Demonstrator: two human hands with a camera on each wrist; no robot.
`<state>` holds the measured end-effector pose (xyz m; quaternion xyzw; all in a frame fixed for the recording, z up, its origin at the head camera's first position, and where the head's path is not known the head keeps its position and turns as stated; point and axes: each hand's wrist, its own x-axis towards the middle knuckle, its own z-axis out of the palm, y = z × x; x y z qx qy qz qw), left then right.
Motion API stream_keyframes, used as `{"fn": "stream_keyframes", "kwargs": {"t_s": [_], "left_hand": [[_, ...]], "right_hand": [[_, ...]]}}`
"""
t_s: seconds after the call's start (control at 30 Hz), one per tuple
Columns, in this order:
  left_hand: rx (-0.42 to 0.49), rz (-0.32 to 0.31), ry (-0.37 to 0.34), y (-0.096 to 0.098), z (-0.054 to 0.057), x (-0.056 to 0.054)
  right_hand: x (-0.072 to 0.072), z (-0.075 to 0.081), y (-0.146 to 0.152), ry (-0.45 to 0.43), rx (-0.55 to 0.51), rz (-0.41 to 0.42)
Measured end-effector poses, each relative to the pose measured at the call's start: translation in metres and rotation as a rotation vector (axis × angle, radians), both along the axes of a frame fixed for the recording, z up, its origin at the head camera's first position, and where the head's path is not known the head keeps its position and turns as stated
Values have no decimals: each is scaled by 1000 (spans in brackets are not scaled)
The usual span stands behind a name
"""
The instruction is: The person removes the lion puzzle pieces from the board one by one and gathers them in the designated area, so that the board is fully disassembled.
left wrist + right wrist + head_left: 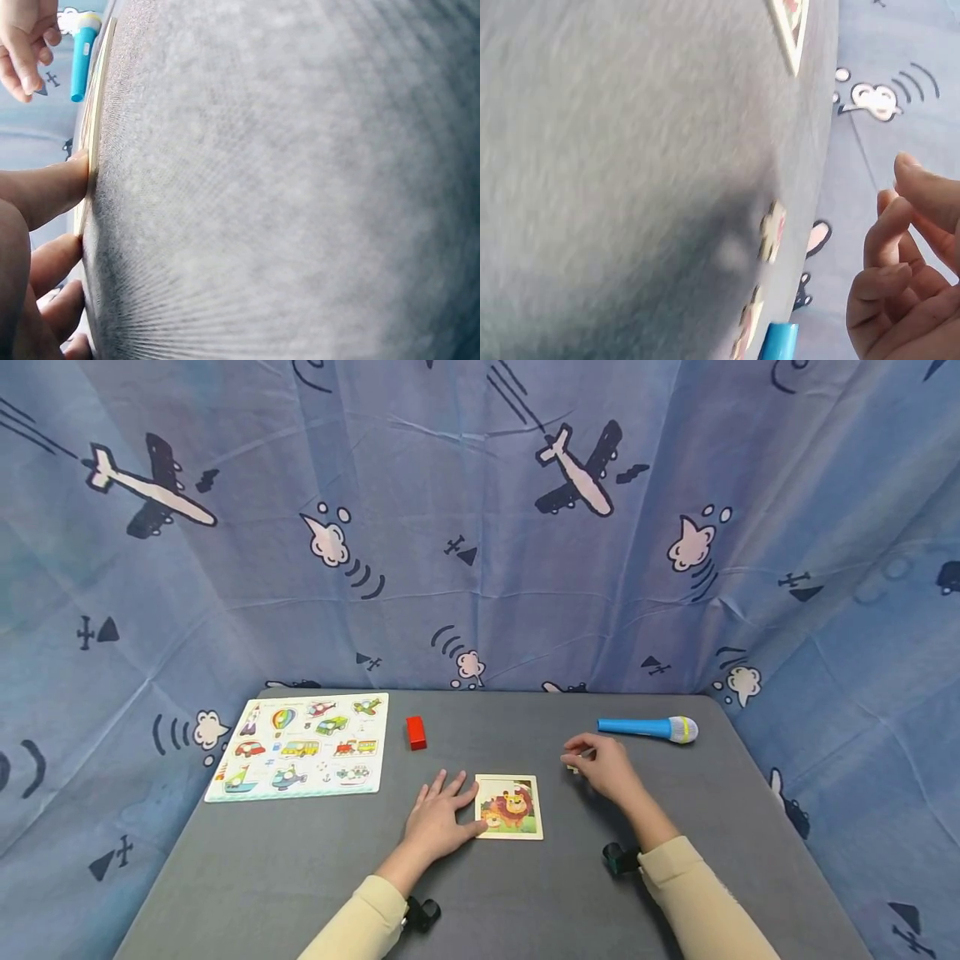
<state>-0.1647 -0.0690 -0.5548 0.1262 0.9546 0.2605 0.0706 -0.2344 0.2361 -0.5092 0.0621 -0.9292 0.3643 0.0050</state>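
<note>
A square wooden puzzle board [510, 837] with a lion picture lies on the table in the head view. My left hand [437, 821] rests at its left side with spread fingers, the thumb and index finger touching the board's edge. To the board's right, my right hand [606, 767] hovers over the table with loosely bent fingers. In the right wrist view, nothing shows between its thumb and fingers. Two small puzzle pieces, one nearer [772, 231] and one lower [747, 326], lie below that hand; the head view has the hand partly covering them.
A blue toy microphone [648, 727] lies at the back right of the grey table [300, 877]. Behind the left hand is a red block [416, 732]. A picture board with vehicles [300, 777] lies at the left. A blue printed curtain [480, 527] surrounds the table's back and sides.
</note>
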Motion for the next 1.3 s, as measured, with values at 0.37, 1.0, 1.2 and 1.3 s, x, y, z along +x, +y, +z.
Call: {"fn": "stream_keyframes", "kwargs": {"t_s": [0.37,1.0,1.2,1.3], "left_hand": [[3,-3,-8,1,0,0],[4,-5,-2,-1,1,1],[12,-8,7,0,3,2],[9,-7,5,0,2,2]], "right_hand": [[15,4,-32,-33,1,60],[25,-24,-80,-96,155,216],[25,-26,-83,-115,193,209],[25,-25,-84,-137,187,204]]}}
